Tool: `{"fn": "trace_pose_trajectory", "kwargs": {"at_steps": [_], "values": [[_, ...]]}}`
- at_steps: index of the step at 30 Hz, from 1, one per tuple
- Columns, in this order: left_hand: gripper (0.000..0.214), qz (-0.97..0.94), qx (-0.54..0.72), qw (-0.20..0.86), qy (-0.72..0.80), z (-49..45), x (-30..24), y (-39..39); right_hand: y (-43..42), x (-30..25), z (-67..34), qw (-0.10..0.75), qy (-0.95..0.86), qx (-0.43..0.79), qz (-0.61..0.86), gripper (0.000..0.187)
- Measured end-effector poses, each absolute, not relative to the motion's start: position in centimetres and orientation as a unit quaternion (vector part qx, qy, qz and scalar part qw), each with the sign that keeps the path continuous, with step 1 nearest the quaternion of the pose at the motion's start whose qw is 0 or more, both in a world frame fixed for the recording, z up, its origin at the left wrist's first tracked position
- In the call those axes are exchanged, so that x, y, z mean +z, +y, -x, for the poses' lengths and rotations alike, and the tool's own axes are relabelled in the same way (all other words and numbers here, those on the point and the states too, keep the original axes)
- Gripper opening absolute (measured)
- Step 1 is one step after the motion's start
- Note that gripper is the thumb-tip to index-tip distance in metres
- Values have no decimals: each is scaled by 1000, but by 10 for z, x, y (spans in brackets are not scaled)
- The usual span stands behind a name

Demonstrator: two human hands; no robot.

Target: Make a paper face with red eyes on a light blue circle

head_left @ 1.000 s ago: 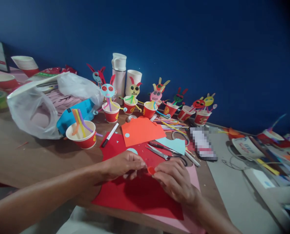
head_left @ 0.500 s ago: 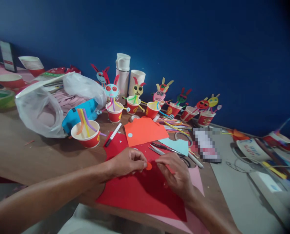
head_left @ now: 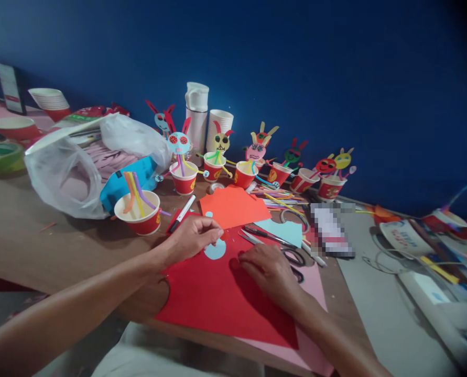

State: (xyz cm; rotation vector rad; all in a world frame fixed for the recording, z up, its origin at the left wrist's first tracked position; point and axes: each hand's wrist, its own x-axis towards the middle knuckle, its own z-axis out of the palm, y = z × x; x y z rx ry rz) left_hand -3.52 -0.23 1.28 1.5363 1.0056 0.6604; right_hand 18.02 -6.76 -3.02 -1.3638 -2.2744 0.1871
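Observation:
A large red paper sheet (head_left: 217, 298) lies on the wooden table in front of me, over a pink sheet (head_left: 316, 285). My left hand (head_left: 192, 235) hovers at the sheet's far edge with its fingers curled into a pinch just above a light blue paper circle (head_left: 215, 251). What the pinch holds is hidden. My right hand (head_left: 265, 267) rests palm down on the red sheet, its fingertips flat on the paper to the right of the blue circle. The small orange disc is out of sight.
Scissors (head_left: 274, 244), an orange sheet (head_left: 233, 207), a light blue sheet (head_left: 283, 230) and a marker (head_left: 182, 213) lie beyond my hands. A red cup with straws (head_left: 139, 220) and a plastic bag (head_left: 64, 173) are at the left. Several cup puppets (head_left: 252, 170) line the blue wall.
My hands parted. The left hand moved away from me toward the marker, and the right hand dropped flat onto the red sheet. The orange disc has gone from view and the blue circle is uncovered.

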Motion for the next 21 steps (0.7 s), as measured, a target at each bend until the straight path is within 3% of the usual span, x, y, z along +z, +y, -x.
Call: {"fn": "trace_pose_trajectory", "kwargs": {"at_steps": [9, 21], "values": [[20, -651, 293, 552, 430, 39, 17, -3, -68, -26, -173, 163, -865, 23, 474, 14], [25, -620, 304, 579, 434, 37, 16, -3, -67, -32, -172, 201, -882, -75, 419, 16]]}}
